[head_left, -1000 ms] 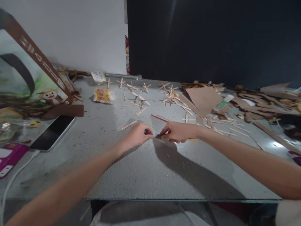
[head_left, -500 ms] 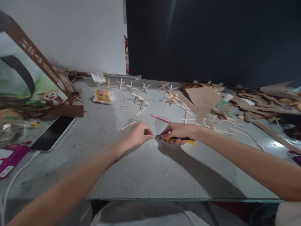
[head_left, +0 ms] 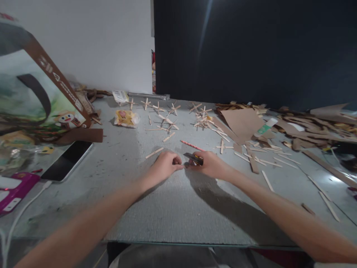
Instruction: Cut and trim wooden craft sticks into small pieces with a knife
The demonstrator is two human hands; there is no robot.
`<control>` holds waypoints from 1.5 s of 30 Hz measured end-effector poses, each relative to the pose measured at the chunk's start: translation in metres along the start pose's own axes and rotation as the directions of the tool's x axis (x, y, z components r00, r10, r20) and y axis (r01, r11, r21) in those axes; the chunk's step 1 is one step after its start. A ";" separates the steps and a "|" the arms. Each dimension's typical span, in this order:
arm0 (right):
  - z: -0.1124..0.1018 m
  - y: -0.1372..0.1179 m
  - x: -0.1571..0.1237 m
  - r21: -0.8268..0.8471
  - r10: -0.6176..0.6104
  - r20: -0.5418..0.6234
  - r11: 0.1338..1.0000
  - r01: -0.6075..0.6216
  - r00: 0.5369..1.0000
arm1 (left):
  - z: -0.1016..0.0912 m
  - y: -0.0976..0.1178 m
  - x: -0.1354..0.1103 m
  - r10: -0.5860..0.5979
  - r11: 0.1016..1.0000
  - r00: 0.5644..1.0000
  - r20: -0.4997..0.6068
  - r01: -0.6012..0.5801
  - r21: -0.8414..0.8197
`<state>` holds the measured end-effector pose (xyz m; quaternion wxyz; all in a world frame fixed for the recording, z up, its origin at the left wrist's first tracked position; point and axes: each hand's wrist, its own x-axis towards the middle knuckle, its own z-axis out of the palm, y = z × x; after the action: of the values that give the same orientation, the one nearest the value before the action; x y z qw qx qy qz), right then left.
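My left hand point(head_left: 165, 166) rests on the grey table point(head_left: 178, 208), fingers pinched on something small at its tips that I cannot make out. Right beside it, my right hand point(head_left: 211, 165) is closed around a black and yellow utility knife point(head_left: 194, 158), whose tip points left toward the left fingertips. The two hands almost touch. A red striped stick point(head_left: 192, 145) lies just beyond them.
Wooden craft sticks and stick crosses point(head_left: 167, 123) are scattered across the far middle. Brown cardboard pieces point(head_left: 243, 121) and scraps pile up at the right. A phone point(head_left: 67, 160), a pink box point(head_left: 15, 190), a printed carton point(head_left: 36, 96) and a snack packet point(head_left: 126, 118) sit at the left.
My right hand has turned: the knife that lay along the table under the palm now points up and left. The view has shifted slightly. My left hand stays put.
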<state>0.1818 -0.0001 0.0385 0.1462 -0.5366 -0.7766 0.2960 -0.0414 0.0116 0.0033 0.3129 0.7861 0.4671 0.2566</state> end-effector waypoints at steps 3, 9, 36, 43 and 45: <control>0.010 0.001 0.007 0.049 -0.015 0.044 0.999 0.013 0.999 | 0.000 0.000 0.000 -0.007 1.000 1.000 -0.004 0.007 -0.001; 0.014 -0.003 0.019 0.101 -0.079 0.089 0.992 0.070 0.993 | 0.000 -0.002 0.000 -0.020 1.000 1.000 0.021 0.020 0.004; 0.020 -0.003 0.011 -0.059 -0.037 -0.011 0.998 0.036 0.999 | -0.005 0.001 -0.008 0.341 0.872 0.928 0.147 -0.371 0.319; 0.007 0.002 0.009 -0.019 0.026 -0.118 0.999 -0.029 0.993 | -0.007 0.004 -0.011 0.371 0.802 0.906 0.204 -0.423 0.422; -0.001 0.006 0.006 -0.021 0.060 -0.192 0.998 -0.065 0.980 | -0.006 0.004 -0.011 0.348 0.841 0.924 0.157 -0.382 0.384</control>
<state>0.1843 0.0068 0.0348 0.2034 -0.5887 -0.7457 0.2366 -0.0478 0.0020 0.0089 0.1063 0.9181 0.3388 0.1762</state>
